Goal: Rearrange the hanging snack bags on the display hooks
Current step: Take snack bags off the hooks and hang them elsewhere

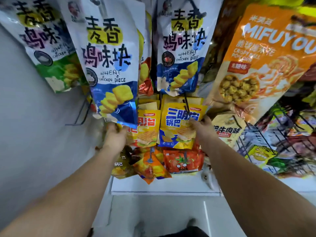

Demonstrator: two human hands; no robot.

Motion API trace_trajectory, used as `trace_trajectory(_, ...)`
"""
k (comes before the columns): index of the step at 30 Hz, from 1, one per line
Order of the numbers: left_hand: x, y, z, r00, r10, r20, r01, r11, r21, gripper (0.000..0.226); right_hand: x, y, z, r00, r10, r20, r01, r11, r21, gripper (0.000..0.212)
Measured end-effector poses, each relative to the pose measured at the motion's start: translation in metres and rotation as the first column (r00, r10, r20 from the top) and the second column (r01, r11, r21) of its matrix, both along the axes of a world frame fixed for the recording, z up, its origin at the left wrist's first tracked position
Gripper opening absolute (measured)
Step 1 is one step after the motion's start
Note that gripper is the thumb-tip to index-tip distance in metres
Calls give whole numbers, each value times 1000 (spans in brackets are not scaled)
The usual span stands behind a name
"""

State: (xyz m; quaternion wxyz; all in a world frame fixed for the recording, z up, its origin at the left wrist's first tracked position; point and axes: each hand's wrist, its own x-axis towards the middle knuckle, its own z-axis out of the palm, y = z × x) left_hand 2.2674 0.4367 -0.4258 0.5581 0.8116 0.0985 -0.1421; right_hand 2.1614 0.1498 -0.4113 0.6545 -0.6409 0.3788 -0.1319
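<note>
Your left hand (116, 135) pinches the blue chicken bag (109, 65) by its bottom corner. Your right hand (202, 128) grips the yellow sandwich bag (177, 129); slide it straight along its hook (186, 106).

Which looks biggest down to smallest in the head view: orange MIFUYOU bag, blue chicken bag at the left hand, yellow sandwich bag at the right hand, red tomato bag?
1. orange MIFUYOU bag and blue chicken bag: alike, both near the camera, so unranked.
2. yellow sandwich bag.
3. red tomato bag, though it hangs farther away.
</note>
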Motion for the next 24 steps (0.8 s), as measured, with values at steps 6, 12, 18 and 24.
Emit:
trace_trajectory(6,-1,-3,-3,992,80,97,-75,996,-50,26,-9,28,14,983,-160,-94,146,979,-141,35)
trace_trajectory(12,-17,-1,1,988,54,142,-34,989,-142,10,-19,39,22,989,-114,-93,97,980,-171,18)
trace_trajectory(18,-42,3,6,983,4,183,22,990,-138,10,-35,34,22,992,-27,-121,14,994,-109,28)
trace_trajectory(24,-75,1,13,968,132,212,-106,986,-132,16,-62,25,34,990,99,-98,-115,980,-165,32)
